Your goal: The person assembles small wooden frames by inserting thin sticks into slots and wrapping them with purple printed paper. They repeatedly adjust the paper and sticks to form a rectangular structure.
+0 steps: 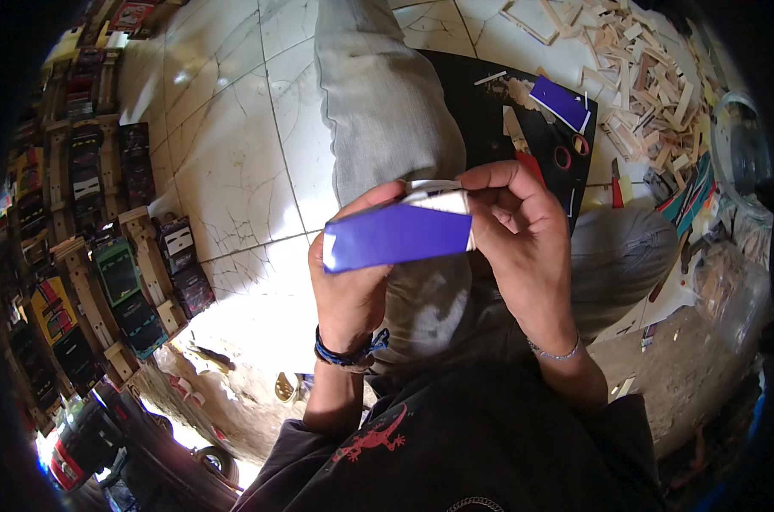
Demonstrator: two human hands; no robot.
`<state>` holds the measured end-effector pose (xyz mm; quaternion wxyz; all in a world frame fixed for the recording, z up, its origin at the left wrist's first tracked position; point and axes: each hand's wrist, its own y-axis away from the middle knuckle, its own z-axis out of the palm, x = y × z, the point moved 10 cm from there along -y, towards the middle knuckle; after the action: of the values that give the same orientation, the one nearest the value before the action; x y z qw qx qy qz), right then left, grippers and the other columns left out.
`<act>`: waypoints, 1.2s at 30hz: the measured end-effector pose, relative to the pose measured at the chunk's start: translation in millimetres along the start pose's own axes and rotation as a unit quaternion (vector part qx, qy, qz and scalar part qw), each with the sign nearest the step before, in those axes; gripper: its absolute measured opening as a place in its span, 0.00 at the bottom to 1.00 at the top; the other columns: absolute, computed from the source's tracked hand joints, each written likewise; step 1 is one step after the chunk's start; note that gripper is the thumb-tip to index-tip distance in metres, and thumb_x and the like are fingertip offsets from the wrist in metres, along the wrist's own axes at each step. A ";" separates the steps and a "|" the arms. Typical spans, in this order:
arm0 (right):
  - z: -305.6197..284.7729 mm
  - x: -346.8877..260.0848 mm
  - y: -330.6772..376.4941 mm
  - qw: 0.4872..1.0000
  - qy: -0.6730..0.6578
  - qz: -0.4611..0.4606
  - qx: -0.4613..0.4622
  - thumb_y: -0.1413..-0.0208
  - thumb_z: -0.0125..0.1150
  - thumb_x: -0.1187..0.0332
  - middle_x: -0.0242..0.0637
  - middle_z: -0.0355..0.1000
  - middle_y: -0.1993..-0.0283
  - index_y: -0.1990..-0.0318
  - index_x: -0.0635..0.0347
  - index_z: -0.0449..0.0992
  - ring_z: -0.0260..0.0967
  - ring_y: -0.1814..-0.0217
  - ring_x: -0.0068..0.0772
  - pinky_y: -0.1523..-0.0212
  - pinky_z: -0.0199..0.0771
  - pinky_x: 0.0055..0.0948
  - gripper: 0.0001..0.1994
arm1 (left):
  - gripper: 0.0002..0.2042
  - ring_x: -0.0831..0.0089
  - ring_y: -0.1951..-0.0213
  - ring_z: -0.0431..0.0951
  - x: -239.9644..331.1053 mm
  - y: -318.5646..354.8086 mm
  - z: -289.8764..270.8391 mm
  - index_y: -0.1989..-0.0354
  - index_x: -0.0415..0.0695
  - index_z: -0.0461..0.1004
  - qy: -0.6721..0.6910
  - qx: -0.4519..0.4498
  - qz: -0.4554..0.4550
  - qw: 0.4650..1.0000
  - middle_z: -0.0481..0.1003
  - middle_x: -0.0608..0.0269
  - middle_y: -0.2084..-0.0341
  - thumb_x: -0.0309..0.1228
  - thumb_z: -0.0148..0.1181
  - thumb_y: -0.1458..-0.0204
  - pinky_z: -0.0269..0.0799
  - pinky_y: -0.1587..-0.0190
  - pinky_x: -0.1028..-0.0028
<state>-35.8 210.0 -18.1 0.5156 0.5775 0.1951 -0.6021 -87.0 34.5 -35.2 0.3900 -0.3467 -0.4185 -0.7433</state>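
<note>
A small flat piece with a shiny blue-purple face and white edges is held up between my hands, over my grey-trousered leg. My left hand is closed around its left end, with the fingers partly hidden behind it. At the right end, my right hand pinches the upper corner with bent thumb and forefinger. A pale strip shows along the top edge between both hands' fingertips. Whether it is paper or the piece's own folded edge, I cannot tell.
On a black board at the right lie another blue-purple piece and scissors with red-ringed handles. Many small wooden pieces are heaped at the far right. Wooden racks with packaged goods line the left.
</note>
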 end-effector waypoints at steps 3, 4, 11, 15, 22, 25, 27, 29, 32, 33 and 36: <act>-1.2 0.4 3.4 1.000 0.007 -0.009 -0.002 0.42 0.70 0.74 0.24 0.74 0.65 0.54 0.64 0.76 0.66 0.64 0.10 0.64 0.66 0.14 0.11 | 0.25 0.67 0.50 0.81 -0.3 2.0 1.8 0.43 0.29 0.74 0.009 0.001 -0.003 1.000 0.78 0.49 0.46 0.15 0.66 0.52 0.77 0.44 0.69; -0.5 0.1 1.3 1.000 0.014 -0.018 -0.005 0.42 0.70 0.74 0.25 0.74 0.65 0.55 0.62 0.76 0.66 0.65 0.12 0.64 0.66 0.15 0.11 | 0.24 0.68 0.50 0.82 -0.2 2.2 1.3 0.43 0.29 0.74 0.004 0.011 -0.001 1.000 0.78 0.49 0.46 0.14 0.65 0.52 0.77 0.44 0.70; 17.1 -67.2 30.7 0.801 0.428 -0.413 0.069 0.53 0.76 0.71 0.29 0.73 0.57 0.56 0.51 0.80 0.72 0.58 0.29 0.54 0.66 0.32 0.15 | 0.22 0.69 0.51 0.81 11.9 2.3 8.3 0.41 0.31 0.72 -0.023 0.021 0.048 0.998 0.80 0.51 0.50 0.13 0.63 0.46 0.76 0.45 0.73; 33.7 -64.4 34.2 0.742 0.503 -0.444 0.006 0.52 0.74 0.67 0.27 0.73 0.55 0.55 0.51 0.81 0.71 0.56 0.25 0.50 0.61 0.35 0.15 | 0.22 0.67 0.46 0.79 18.5 2.6 15.3 0.39 0.30 0.70 -0.026 0.000 0.056 0.998 0.77 0.49 0.45 0.14 0.61 0.42 0.76 0.41 0.68; 42.5 -69.8 28.1 0.757 0.501 -0.416 -0.051 0.53 0.73 0.71 0.25 0.79 0.59 0.59 0.52 0.83 0.75 0.57 0.28 0.50 0.66 0.37 0.12 | 0.21 0.66 0.44 0.79 29.3 4.7 15.0 0.39 0.30 0.71 -0.103 -0.013 0.060 0.993 0.76 0.47 0.44 0.15 0.62 0.42 0.76 0.40 0.67; 47.7 -73.4 28.0 0.753 0.506 -0.415 -0.073 0.54 0.74 0.71 0.26 0.79 0.60 0.60 0.52 0.83 0.75 0.59 0.29 0.52 0.67 0.36 0.12 | 0.20 0.65 0.44 0.79 38.1 4.7 16.6 0.40 0.31 0.72 -0.128 -0.035 0.096 0.986 0.77 0.47 0.45 0.16 0.62 0.42 0.76 0.40 0.68; 48.3 -75.3 27.4 0.761 0.500 -0.403 -0.089 0.54 0.75 0.71 0.27 0.79 0.61 0.60 0.51 0.83 0.75 0.60 0.29 0.52 0.67 0.35 0.12 | 0.20 0.63 0.44 0.78 43.2 4.8 14.3 0.43 0.32 0.75 -0.130 -0.042 0.107 0.985 0.77 0.45 0.45 0.14 0.64 0.45 0.77 0.40 0.66; 48.2 -75.9 28.5 0.785 0.476 -0.381 -0.112 0.54 0.75 0.71 0.31 0.78 0.62 0.59 0.51 0.84 0.76 0.63 0.34 0.58 0.72 0.35 0.13 | 0.20 0.62 0.44 0.78 51.4 5.6 15.1 0.44 0.32 0.76 -0.152 -0.062 0.132 0.978 0.77 0.45 0.46 0.14 0.65 0.47 0.78 0.41 0.66; 50.3 -71.1 30.7 0.817 0.441 -0.346 -0.137 0.54 0.74 0.72 0.35 0.78 0.65 0.59 0.54 0.83 0.77 0.67 0.40 0.64 0.77 0.36 0.12 | 0.18 0.62 0.46 0.80 57.1 10.4 10.4 0.50 0.34 0.80 -0.203 -0.069 0.116 0.970 0.77 0.44 0.46 0.15 0.69 0.51 0.80 0.44 0.66; 51.9 -68.8 32.6 0.819 0.439 -0.341 -0.145 0.53 0.74 0.72 0.35 0.78 0.65 0.59 0.54 0.83 0.77 0.67 0.39 0.64 0.77 0.36 0.12 | 0.17 0.62 0.47 0.80 59.1 12.3 10.2 0.51 0.34 0.81 -0.213 -0.079 0.113 0.967 0.77 0.44 0.47 0.16 0.69 0.51 0.80 0.45 0.67; 54.6 -59.6 38.7 0.827 0.440 -0.312 -0.157 0.50 0.72 0.66 0.28 0.76 0.63 0.60 0.52 0.81 0.74 0.59 0.31 0.51 0.68 0.37 0.10 | 0.16 0.63 0.49 0.81 63.8 18.8 7.8 0.54 0.37 0.83 -0.274 -0.084 0.109 0.952 0.80 0.47 0.51 0.19 0.72 0.54 0.80 0.47 0.67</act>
<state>-41.8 173.0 63.3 0.2435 0.6004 0.6632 -0.3746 -98.3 16.5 28.3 0.3082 -0.6122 -0.4053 -0.6049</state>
